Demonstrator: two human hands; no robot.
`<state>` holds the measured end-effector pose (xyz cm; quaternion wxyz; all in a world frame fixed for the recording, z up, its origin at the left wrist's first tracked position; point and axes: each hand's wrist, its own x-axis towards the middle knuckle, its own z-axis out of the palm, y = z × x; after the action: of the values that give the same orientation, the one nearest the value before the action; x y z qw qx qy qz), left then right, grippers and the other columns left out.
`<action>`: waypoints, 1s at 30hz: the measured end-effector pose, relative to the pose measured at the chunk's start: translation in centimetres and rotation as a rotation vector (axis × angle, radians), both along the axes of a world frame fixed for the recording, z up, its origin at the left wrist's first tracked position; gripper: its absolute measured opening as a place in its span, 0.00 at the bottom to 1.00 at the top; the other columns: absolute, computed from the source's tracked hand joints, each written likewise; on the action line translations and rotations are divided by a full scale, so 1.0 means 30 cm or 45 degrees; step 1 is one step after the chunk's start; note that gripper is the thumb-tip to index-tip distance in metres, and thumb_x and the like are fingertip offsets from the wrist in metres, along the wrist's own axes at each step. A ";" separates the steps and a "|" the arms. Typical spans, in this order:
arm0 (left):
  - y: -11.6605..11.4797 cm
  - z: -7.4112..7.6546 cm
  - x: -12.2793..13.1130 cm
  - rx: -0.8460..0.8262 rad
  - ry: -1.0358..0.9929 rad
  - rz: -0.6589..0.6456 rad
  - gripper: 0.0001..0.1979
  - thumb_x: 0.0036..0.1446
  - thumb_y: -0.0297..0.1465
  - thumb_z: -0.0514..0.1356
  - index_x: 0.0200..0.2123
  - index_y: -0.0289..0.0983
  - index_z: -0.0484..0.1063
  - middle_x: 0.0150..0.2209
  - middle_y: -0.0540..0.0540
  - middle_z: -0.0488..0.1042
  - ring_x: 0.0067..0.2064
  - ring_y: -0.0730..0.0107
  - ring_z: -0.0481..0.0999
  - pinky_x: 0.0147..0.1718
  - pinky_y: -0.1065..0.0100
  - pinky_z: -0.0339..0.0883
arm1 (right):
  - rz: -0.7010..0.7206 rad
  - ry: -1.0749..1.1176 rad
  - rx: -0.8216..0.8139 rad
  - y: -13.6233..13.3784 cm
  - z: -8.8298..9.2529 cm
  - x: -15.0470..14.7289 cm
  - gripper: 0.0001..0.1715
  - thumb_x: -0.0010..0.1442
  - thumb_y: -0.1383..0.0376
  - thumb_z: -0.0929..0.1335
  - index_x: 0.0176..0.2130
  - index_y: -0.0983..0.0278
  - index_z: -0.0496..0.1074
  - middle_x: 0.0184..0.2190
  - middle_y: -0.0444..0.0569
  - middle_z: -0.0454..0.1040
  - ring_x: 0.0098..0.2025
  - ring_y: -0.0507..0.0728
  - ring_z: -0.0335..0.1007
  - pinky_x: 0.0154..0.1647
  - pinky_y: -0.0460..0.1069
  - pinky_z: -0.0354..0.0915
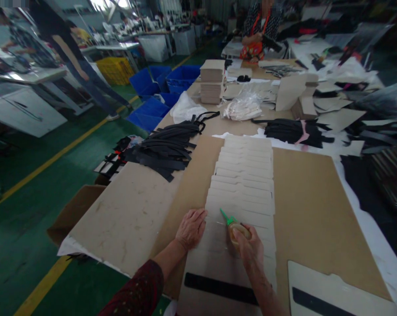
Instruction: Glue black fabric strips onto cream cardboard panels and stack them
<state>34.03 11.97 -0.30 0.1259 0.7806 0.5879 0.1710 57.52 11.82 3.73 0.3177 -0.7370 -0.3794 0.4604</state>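
My right hand is closed round a small glue bottle with a green nozzle, its tip pointing up-left over a row of overlapping pale card pieces. My left hand lies with curled fingers on the left edge of that row, pressing the cards down. The row runs away from me along a brown board. The nearest card bears a black strip across it.
A heap of black strips lies to the left, more black pieces beyond the row. Card stacks and plastic bags stand further back. Another card with a black strip sits at right. A person in an orange apron sits at the far end. Blue crates are on the floor.
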 end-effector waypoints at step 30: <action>0.092 -0.004 -0.005 0.093 0.005 0.062 0.22 0.66 0.31 0.48 0.63 0.41 0.58 0.55 0.42 0.70 0.54 0.60 0.70 0.59 0.52 0.62 | -0.571 0.756 0.018 0.025 -0.004 0.278 0.22 0.43 0.53 0.76 0.34 0.64 0.72 0.23 0.40 0.70 0.21 0.51 0.65 0.13 0.44 0.53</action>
<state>33.88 14.74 -0.43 0.0921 0.7704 0.6003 0.1938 65.86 12.56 3.61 0.5119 -0.6340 -0.1028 0.5705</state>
